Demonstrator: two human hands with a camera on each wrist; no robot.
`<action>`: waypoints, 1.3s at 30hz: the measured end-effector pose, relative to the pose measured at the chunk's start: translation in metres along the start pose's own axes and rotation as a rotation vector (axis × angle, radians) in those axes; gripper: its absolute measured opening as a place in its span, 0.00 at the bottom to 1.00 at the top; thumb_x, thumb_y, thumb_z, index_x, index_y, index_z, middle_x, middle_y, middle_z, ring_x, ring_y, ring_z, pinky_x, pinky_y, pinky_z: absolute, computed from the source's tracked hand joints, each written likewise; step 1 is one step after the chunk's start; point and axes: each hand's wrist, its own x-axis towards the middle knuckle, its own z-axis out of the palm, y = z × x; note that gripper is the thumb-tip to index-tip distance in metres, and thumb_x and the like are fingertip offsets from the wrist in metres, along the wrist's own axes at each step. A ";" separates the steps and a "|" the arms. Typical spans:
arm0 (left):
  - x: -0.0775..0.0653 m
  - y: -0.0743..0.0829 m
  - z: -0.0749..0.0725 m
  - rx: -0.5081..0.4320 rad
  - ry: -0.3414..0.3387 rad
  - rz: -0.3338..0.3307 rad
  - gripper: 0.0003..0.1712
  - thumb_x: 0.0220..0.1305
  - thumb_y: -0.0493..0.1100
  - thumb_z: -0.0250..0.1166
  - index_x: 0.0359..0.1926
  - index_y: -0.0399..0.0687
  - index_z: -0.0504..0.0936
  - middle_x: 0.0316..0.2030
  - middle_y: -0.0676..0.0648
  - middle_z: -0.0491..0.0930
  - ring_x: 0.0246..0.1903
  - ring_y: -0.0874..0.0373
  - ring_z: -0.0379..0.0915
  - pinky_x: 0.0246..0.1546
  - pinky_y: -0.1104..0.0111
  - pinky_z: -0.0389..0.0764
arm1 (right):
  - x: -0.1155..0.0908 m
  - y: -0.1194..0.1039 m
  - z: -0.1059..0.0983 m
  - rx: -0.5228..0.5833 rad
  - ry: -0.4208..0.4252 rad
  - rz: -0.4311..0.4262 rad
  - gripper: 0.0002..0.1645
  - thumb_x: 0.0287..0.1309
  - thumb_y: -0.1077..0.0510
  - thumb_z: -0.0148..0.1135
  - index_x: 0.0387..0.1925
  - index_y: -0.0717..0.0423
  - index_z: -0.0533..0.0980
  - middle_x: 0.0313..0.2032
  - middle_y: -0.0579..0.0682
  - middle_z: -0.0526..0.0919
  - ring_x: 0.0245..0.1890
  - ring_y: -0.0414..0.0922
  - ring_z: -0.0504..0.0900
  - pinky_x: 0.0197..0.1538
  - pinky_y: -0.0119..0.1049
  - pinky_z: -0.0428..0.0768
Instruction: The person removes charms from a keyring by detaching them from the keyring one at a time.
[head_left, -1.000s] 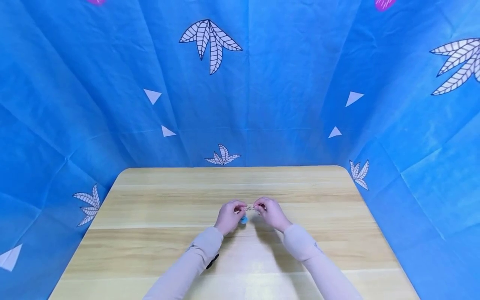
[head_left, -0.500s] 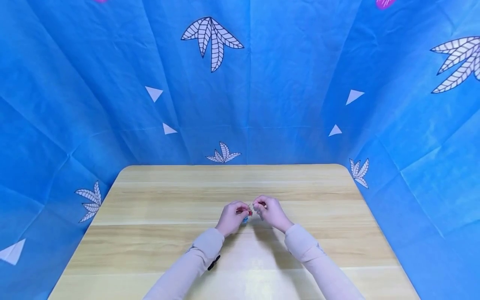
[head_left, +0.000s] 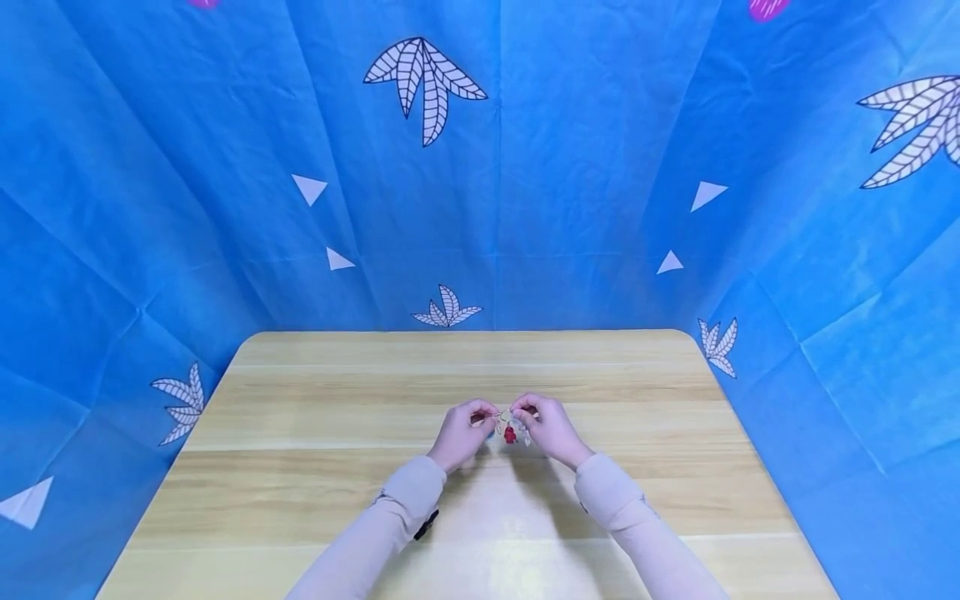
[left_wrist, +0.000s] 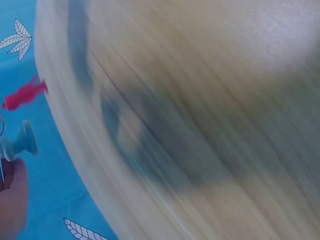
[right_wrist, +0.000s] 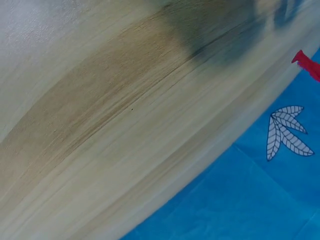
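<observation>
Both hands are raised over the table, fingertips close together. My left hand (head_left: 460,435) pinches one end of a thin gold-coloured keychain (head_left: 503,416). At its other end, the fingertips of my right hand (head_left: 546,427) pinch it. Between them dangles a small red figure charm (head_left: 510,434), also seen as a red shape (right_wrist: 309,65) at the edge of the right wrist view. A pale blue charm (left_wrist: 21,142) with a flared end sits at the left fingertips. Beneath the right fingers hangs a whitish, clear-looking charm (head_left: 525,433). The right hand is outside its own wrist view.
Below the hands lies the wood-grain table (head_left: 337,492), which carries their shadows. Blue cloth (head_left: 570,167) with leaf prints surrounds its back and sides. A black strap piece (head_left: 426,525) shows at the left sleeve.
The red charm has come out from the left fingers and now hangs between the hands. The whitish charm shows more under the right hand, while the blue one is mostly hidden by the left.
</observation>
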 end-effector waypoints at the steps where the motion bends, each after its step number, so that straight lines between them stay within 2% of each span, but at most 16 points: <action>1: 0.000 0.001 0.000 -0.002 -0.004 0.002 0.06 0.59 0.39 0.60 0.37 0.46 0.80 0.35 0.49 0.81 0.40 0.56 0.75 0.48 0.60 0.77 | -0.001 0.001 0.000 -0.009 0.004 -0.013 0.04 0.55 0.68 0.57 0.33 0.61 0.77 0.31 0.52 0.82 0.31 0.42 0.80 0.37 0.30 0.81; 4: -0.001 0.001 -0.002 0.014 -0.022 0.000 0.06 0.60 0.41 0.60 0.38 0.47 0.81 0.35 0.50 0.80 0.40 0.57 0.75 0.47 0.60 0.77 | -0.002 0.001 0.000 -0.029 0.007 -0.045 0.04 0.55 0.69 0.57 0.32 0.62 0.78 0.31 0.53 0.82 0.32 0.44 0.80 0.38 0.31 0.82; 9: 0.001 0.004 -0.004 0.042 -0.052 -0.003 0.06 0.61 0.41 0.59 0.37 0.47 0.80 0.34 0.51 0.80 0.38 0.58 0.75 0.44 0.65 0.77 | -0.002 0.002 0.000 -0.050 -0.005 -0.072 0.04 0.55 0.67 0.58 0.33 0.61 0.78 0.33 0.53 0.83 0.34 0.45 0.81 0.39 0.31 0.82; 13: 0.002 0.008 -0.005 0.031 -0.050 0.007 0.06 0.61 0.40 0.59 0.36 0.44 0.80 0.34 0.48 0.82 0.37 0.57 0.78 0.42 0.68 0.79 | -0.003 0.000 -0.001 -0.071 -0.006 -0.091 0.05 0.55 0.66 0.58 0.34 0.60 0.78 0.35 0.52 0.83 0.36 0.45 0.81 0.40 0.31 0.82; 20: 0.001 0.010 -0.004 0.039 -0.048 0.026 0.07 0.61 0.39 0.59 0.39 0.43 0.80 0.34 0.47 0.83 0.39 0.55 0.79 0.43 0.66 0.80 | -0.004 0.003 0.004 -0.062 -0.028 -0.148 0.05 0.55 0.64 0.59 0.35 0.59 0.79 0.35 0.52 0.83 0.36 0.45 0.82 0.38 0.27 0.81; 29: 0.002 0.011 -0.001 0.055 -0.036 0.077 0.06 0.60 0.37 0.60 0.37 0.42 0.81 0.34 0.47 0.82 0.37 0.57 0.78 0.45 0.66 0.79 | -0.006 0.003 0.008 0.002 -0.025 -0.098 0.05 0.53 0.65 0.60 0.35 0.58 0.76 0.33 0.50 0.83 0.35 0.44 0.81 0.40 0.29 0.80; 33: 0.001 0.010 -0.001 0.042 -0.029 0.069 0.05 0.60 0.37 0.60 0.36 0.43 0.81 0.33 0.48 0.82 0.36 0.58 0.78 0.45 0.67 0.79 | -0.006 0.003 0.007 0.032 -0.037 -0.077 0.05 0.54 0.65 0.60 0.34 0.58 0.77 0.33 0.50 0.83 0.35 0.44 0.81 0.40 0.30 0.81; 39: 0.000 0.010 0.000 -0.030 -0.016 0.022 0.05 0.60 0.36 0.60 0.36 0.42 0.81 0.33 0.46 0.82 0.35 0.58 0.77 0.42 0.69 0.79 | -0.007 0.006 0.004 0.090 -0.076 -0.033 0.06 0.54 0.67 0.59 0.35 0.59 0.77 0.34 0.52 0.82 0.35 0.45 0.81 0.41 0.31 0.81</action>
